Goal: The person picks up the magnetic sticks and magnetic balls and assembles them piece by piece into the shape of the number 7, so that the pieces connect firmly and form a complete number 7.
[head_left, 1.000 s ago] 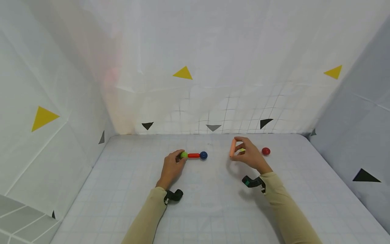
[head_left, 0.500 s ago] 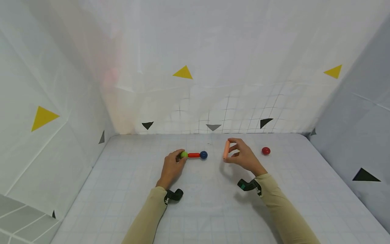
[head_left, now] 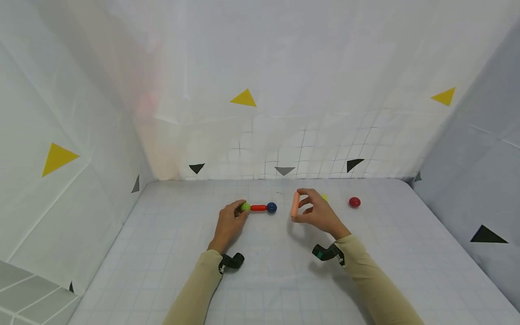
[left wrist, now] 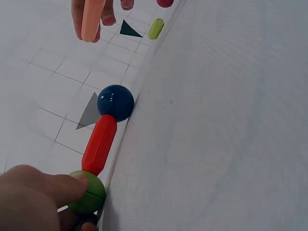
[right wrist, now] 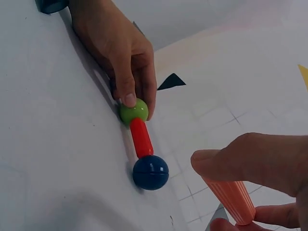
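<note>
A chain of a green ball (head_left: 245, 207), a red rod (head_left: 258, 208) and a blue ball (head_left: 271, 207) lies on the white table (head_left: 260, 271). My left hand (head_left: 229, 221) pinches the green ball (left wrist: 86, 192) at the chain's left end. My right hand (head_left: 314, 212) holds an orange rod (head_left: 295, 204) upright between thumb and fingers, a little right of the blue ball (right wrist: 150, 172). The orange rod (right wrist: 231, 199) hangs above the table, apart from the chain.
A small yellow-green rod (head_left: 324, 197) lies just behind my right hand, and a red ball (head_left: 355, 202) rests farther right. White walls with yellow and black triangles enclose the table at the back and both sides.
My right hand has carried the orange rod leftward, closer to the blue ball, uncovering the yellow-green rod. The left hand and the chain have stayed put.
</note>
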A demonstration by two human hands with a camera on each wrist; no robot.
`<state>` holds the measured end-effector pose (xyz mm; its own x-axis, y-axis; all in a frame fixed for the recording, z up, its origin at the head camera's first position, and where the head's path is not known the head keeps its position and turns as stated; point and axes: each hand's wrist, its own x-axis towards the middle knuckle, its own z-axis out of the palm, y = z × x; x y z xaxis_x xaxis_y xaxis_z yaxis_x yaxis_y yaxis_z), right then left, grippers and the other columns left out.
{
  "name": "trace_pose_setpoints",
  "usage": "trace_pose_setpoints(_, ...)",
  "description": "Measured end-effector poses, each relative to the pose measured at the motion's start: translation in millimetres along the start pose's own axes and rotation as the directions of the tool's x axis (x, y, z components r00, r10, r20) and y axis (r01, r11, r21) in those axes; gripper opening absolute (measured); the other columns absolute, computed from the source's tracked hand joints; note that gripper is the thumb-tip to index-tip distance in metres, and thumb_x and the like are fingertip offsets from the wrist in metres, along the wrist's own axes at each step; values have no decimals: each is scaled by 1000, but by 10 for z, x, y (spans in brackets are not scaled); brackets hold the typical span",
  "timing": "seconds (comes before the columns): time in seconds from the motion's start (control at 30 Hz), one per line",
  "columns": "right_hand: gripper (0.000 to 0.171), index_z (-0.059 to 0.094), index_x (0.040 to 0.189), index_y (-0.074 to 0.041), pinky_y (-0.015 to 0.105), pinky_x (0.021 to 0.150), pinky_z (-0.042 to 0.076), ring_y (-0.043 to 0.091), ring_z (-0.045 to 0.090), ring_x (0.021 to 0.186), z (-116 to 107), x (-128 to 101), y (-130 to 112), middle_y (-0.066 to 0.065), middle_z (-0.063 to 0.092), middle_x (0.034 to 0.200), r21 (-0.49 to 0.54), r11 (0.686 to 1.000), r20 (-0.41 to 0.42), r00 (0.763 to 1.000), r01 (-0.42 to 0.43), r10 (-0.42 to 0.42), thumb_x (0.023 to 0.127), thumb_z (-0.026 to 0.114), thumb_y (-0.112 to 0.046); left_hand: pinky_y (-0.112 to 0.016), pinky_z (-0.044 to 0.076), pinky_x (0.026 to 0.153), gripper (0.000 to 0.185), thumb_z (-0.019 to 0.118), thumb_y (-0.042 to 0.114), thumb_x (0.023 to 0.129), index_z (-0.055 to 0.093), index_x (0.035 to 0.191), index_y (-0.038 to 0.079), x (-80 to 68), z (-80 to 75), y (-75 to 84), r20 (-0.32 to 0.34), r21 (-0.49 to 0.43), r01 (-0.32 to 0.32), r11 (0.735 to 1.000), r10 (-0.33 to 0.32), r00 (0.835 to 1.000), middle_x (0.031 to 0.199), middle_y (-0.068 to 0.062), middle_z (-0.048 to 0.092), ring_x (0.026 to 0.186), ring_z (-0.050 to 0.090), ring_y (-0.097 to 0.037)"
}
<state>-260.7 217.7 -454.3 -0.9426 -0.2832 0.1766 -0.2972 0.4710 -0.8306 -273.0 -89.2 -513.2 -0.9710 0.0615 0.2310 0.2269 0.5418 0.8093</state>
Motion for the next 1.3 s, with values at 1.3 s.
trace_pose_setpoints(1.3, 91, 45, 150, 0, 40, 84, 58, 28, 63, 108, 416, -23, 4, 11, 51, 143, 9, 1000, 75, 997, 30, -30, 75, 95, -11, -41, 52, 96, 41, 73, 16, 100, 65, 141, 12, -4, -4, 11, 28, 41, -20, 999, 19, 999, 126, -7, 67, 108, 59, -22)
